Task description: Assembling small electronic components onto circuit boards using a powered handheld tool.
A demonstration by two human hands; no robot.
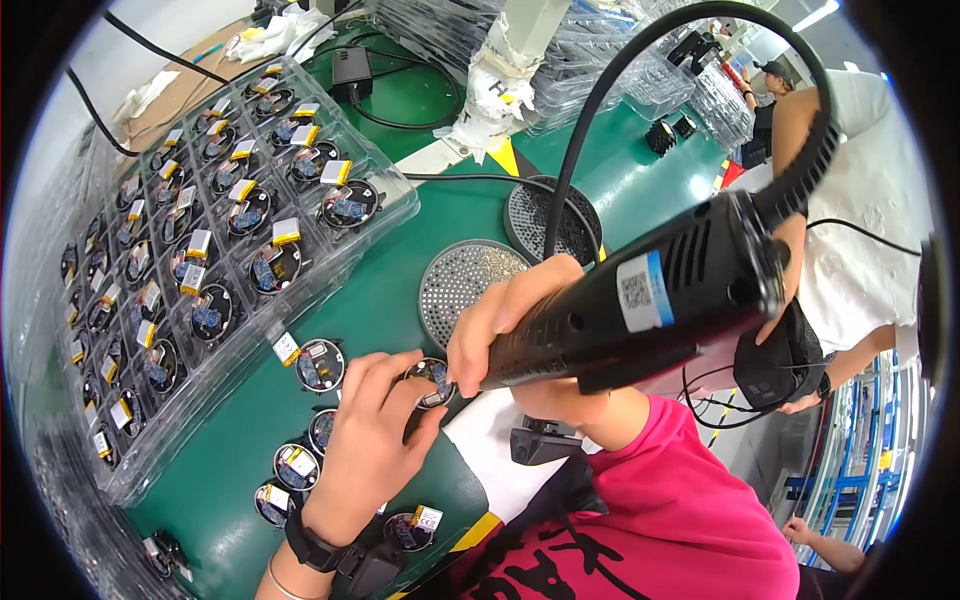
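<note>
My right hand (500,310) grips a thick black corded power screwdriver (600,325), whose cable loops up overhead. The tool's front end points down toward a small round black housing with a circuit board (432,380) on the green bench; its tip is hidden behind my fingers. My left hand (368,430) curves round that housing, thumb and fingertips at its rim. Beside my left fingers lies another round housing (321,366) with a white-and-yellow battery (287,348) next to it. More such housings (297,466) lie left of my left wrist.
A clear plastic tray (300,215) full of round housings with batteries fills the left. Two round perforated dishes (455,285) holding small parts stand beyond my hands. A black power adapter (352,72) and stacked clear trays (610,60) sit farther back. Other people are at the right.
</note>
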